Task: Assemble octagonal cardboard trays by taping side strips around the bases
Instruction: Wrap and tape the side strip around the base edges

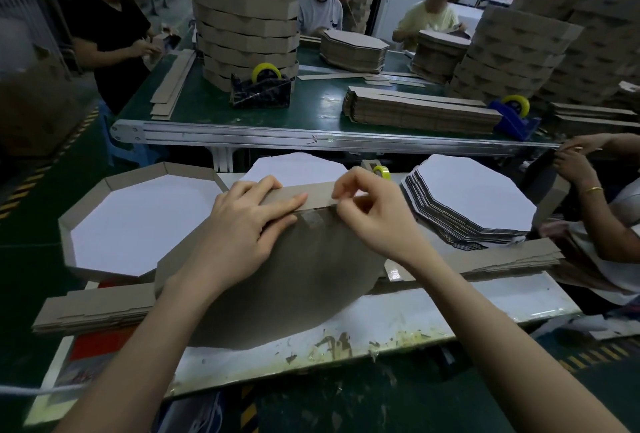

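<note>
a finished tray [138, 218] sits at left on the workbench [450, 304]. the left hand [242, 224] lies flat, fingers straight, pressing the strip [317, 194] against the far edge of a base [294, 276] that lies brown side up mid-bench. clear tape [313, 220] bridges the joint. the right hand [367, 214], fingers curled, pinches the strip's top edge. a stack of bases [478, 204] waits at right. the cardboard looks light and stiff but probably creases easily, so it is best held along its edges, close to the joint.
</note>
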A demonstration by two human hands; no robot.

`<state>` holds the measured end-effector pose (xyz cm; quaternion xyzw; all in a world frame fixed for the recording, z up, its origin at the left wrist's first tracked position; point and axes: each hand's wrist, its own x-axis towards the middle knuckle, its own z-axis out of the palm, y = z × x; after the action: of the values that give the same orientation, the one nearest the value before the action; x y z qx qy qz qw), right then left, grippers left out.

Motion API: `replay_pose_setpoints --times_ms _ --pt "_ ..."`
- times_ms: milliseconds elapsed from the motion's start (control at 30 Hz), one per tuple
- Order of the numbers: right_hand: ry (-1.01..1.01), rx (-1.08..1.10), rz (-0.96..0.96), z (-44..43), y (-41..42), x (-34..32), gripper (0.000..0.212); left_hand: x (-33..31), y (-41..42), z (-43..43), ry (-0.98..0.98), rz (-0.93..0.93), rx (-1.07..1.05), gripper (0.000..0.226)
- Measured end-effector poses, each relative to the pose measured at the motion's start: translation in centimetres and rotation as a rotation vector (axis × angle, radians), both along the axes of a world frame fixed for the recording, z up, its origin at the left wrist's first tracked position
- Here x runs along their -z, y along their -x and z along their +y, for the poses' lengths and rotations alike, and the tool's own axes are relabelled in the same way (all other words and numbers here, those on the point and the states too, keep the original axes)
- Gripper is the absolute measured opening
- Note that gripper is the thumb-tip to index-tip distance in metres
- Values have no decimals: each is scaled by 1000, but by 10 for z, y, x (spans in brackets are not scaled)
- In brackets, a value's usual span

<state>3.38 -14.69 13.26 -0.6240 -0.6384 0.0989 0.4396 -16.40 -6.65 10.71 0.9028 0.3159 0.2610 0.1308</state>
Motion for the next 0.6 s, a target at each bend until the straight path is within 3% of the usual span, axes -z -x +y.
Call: replay_pose_setpoints --times_ms 100,167,333,600 --pt "-15 -72 -433 -1 -3 6 40 1 1 3 21 -33 -4 42" --pt "-34 -94 -528 0 -2 8 46 1 1 4 15 -74 0 38" --pt "-271 -165 -495 4 -2 13 7 5 0 6 34 -82 -4 39" --pt "-205 -196 -373 8 0 24 3 0 0 1 106 -97 -24 37"
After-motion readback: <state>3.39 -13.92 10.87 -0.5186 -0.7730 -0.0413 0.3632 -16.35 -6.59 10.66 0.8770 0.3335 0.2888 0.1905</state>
